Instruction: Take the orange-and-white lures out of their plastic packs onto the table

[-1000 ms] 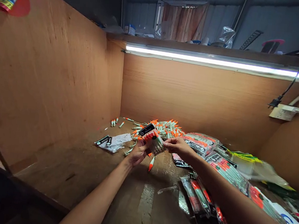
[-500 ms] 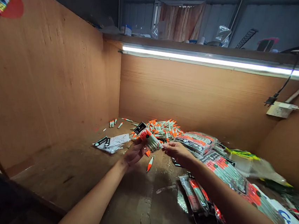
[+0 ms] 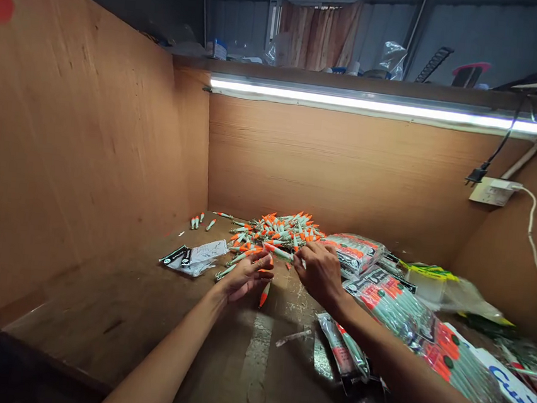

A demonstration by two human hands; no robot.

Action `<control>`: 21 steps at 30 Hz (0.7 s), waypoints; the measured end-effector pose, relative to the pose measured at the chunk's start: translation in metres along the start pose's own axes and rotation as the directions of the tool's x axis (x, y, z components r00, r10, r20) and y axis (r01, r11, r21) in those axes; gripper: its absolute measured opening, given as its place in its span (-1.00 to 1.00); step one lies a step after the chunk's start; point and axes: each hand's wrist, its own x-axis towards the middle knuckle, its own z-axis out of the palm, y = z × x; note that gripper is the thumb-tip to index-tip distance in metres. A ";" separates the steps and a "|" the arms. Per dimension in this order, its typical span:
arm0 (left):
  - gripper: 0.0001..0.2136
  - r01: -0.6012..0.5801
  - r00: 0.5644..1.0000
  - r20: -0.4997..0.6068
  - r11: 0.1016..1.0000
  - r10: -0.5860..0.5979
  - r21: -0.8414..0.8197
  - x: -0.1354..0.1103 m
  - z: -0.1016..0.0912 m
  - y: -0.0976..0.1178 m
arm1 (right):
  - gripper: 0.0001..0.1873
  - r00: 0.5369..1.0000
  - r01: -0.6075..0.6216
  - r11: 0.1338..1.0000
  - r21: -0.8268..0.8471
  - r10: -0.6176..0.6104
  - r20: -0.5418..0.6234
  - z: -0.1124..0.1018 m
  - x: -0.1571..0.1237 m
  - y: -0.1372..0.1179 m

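We've a slim pale-green-&-orange spindle-shaped lure (image 3: 279, 252) btwn our hands, at the near edge of the big heap of orange-tipped pale lures (image 3: 289, 232). Our R hand (image 3: 322, 267) is at its R end, fingers bent & bunched; can't tell if they grip it. Our L hand (image 3: 248, 275), on our side of the heap, has fingers curled; can't tell if they're closed on anything. Just nearer us than the heap lies one loose orange-&-white lure (image 3: 264, 295). L of heap: clear plastic bags w/ black header cards (image 3: 196, 257), plus a few stray lures (image 3: 197, 222) beyond them. R of heap: clear plastic pkgs of orange-&-pale-green lures (image 3: 356, 251), then a clear bag w/ yellow top (image 3: 431, 284). Behind heap: brown wooden panel (image 3: 347, 171), w/ lit white tube light (image 3: 382, 106) above.
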 end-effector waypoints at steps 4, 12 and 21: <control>-0.60 0.124 0.988 -0.077 0.985 -0.133 -0.118 -0.002 0.007 0.000 | -0.74 0.962 0.255 0.967 0.018 -0.256 0.100 0.012 -0.011 -0.009; -0.63 -0.247 0.868 -0.456 0.967 0.194 -0.059 0.017 0.014 -0.016 | -0.60 0.739 -0.567 0.313 0.762 0.602 0.303 0.050 -0.003 -0.002; -0.62 -0.408 0.802 -0.378 0.887 0.462 0.217 0.008 0.015 -0.002 | -0.82 0.962 -0.273 0.807 0.524 0.237 0.136 0.028 0.015 -0.001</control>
